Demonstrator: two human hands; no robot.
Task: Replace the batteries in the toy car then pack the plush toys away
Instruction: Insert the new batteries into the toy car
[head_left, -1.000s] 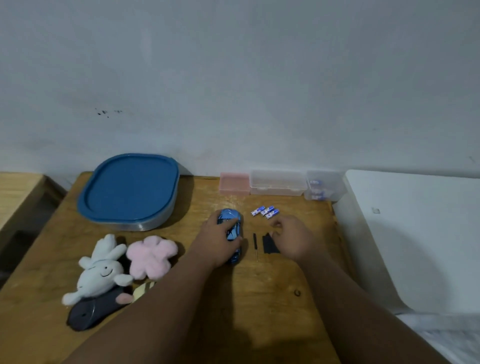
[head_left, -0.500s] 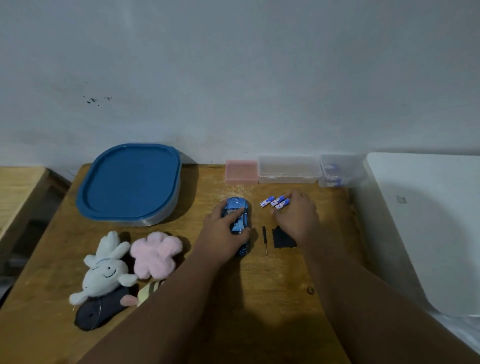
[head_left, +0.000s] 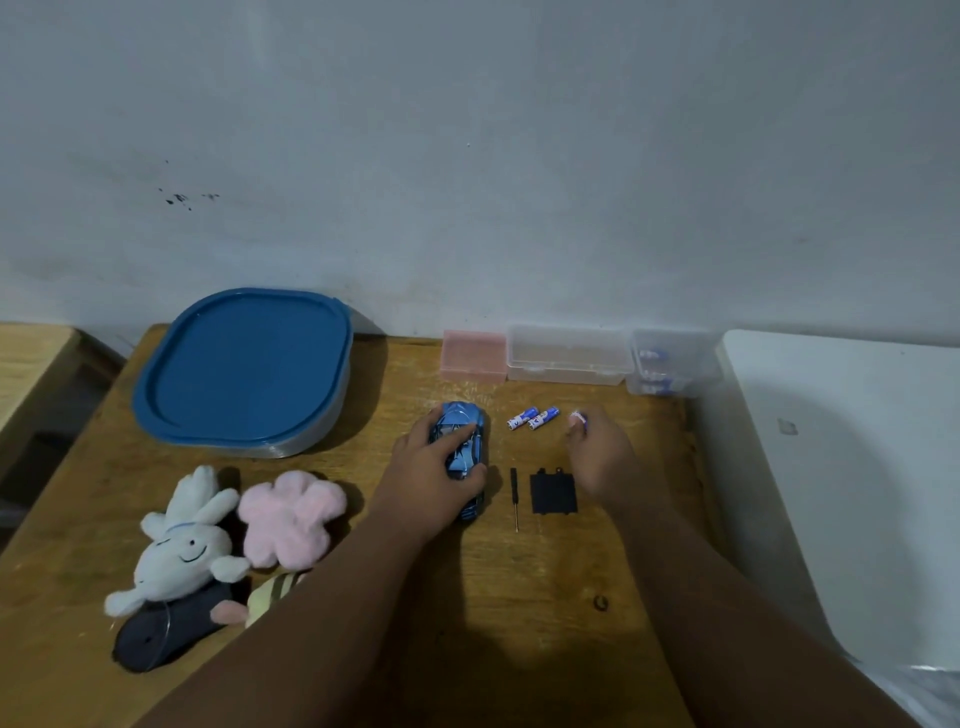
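My left hand (head_left: 435, 475) grips the blue toy car (head_left: 462, 436) on the wooden table (head_left: 519, 597). Just right of the car lie two blue-and-white batteries (head_left: 532, 418). My right hand (head_left: 602, 457) pinches a third battery (head_left: 577, 419) at its fingertips. A small black screwdriver (head_left: 514, 493) and the black battery cover (head_left: 553, 492) lie between my hands. At the left front sit a white plush (head_left: 182, 551), a pink plush (head_left: 291, 514), a dark plush (head_left: 161, 631) and a striped one (head_left: 272, 592), partly hidden by my left arm.
A container with a blue lid (head_left: 244, 371) stands at the back left. Along the wall are a pink box (head_left: 472, 356), a clear box (head_left: 569, 354) and a small clear box (head_left: 670, 361) with batteries inside. A white surface (head_left: 852, 467) adjoins the table on the right.
My right hand left the battery cover, reached up to the three batteries and picked one off the right end. The left hand stayed on the car.
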